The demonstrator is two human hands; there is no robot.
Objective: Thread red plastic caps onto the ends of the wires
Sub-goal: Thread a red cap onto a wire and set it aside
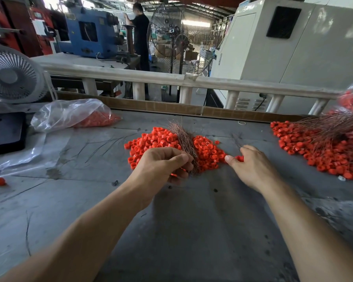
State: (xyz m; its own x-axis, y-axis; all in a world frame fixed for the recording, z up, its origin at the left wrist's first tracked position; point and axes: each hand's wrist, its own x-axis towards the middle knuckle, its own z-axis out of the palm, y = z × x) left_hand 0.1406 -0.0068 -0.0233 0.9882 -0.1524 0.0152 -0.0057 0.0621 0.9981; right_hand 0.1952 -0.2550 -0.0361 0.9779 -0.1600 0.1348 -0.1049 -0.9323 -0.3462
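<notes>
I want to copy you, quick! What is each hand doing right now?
Left hand: grips the bundle of wires.
Right hand: pinches a red cap.

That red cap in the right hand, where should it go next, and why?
Probably across to the wire bundle held in the left hand, to be slipped onto one wire end. The right hand already pinches a red cap at the edge of the loose cap pile, apart from the bundle, so closing that gap looks like the next step.
</notes>
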